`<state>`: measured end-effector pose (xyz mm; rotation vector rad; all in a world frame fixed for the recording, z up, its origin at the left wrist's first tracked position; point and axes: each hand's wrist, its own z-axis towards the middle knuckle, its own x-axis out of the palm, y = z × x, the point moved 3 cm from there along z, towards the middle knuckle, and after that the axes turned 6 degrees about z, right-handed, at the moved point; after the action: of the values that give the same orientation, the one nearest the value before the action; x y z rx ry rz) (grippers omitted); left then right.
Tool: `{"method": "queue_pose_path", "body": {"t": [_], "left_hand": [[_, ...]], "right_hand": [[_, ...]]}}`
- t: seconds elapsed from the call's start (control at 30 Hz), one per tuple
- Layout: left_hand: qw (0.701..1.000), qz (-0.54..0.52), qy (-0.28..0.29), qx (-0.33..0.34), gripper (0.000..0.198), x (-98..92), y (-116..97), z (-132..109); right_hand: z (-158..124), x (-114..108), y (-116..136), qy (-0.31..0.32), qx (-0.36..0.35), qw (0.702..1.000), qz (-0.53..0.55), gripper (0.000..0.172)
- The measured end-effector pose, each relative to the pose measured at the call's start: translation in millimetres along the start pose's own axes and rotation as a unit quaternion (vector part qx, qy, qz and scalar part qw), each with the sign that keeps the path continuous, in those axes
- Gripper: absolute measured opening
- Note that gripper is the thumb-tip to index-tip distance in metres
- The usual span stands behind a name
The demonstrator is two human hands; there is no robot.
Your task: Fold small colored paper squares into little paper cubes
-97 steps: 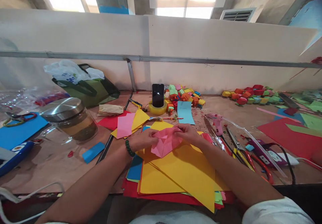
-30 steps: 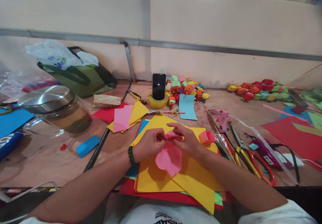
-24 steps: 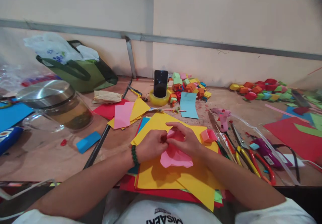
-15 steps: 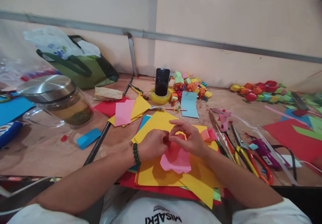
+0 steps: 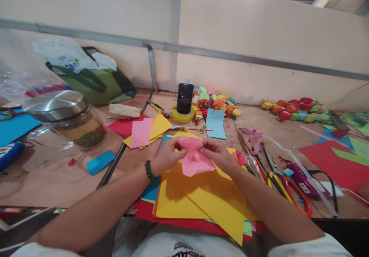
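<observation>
We look over a wide table with a dull pinkish-brown top [image 5: 37,187]; nearest us, a thick stack of coloured paper sheets, yellow uppermost [image 5: 213,199], reaches past its front edge. Along the left we find a clear glass mug with a round steel lid [image 5: 86,132], a slumped green fabric bag [image 5: 111,85] and a small blue paper rectangle [image 5: 100,162]. Towards the back sit a round yellow tape roll [image 5: 183,116] and two heaps of small multicoloured folded-paper pieces [image 5: 217,104]. On our right lie a pink plastic glue gun [image 5: 254,138], metal hand tools with yellow and red handles [image 5: 281,187] (too tangled for us to count) and a broad red paper sheet [image 5: 331,164].
</observation>
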<state>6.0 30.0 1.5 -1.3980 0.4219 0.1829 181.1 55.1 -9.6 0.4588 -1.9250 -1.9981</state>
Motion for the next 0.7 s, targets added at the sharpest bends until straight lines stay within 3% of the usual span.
{"method": "queue_pose_path", "body": {"t": [0.13,0.4,0.53,0.7], "left_hand": [[1.0,-0.02,0.014,-0.01,0.016,1.8,2,1],[0.999,0.028,0.019,0.036,0.021,3.6,2,-1],[0.996,0.07,0.017,0.051,0.022,2.3,-1,-3],[0.997,0.065,-0.027,0.038,0.022,-2.0,7,1]], "right_hand": [[-1,1,3,-0.016,-0.035,0.999,-0.038,0.017],[-5,5,3,-0.009,-0.078,0.993,-0.093,0.015],[-5,5,1,0.009,-0.032,0.998,-0.046,0.02],[-1,1,-8,0.014,0.045,0.999,0.021,0.03]]}}
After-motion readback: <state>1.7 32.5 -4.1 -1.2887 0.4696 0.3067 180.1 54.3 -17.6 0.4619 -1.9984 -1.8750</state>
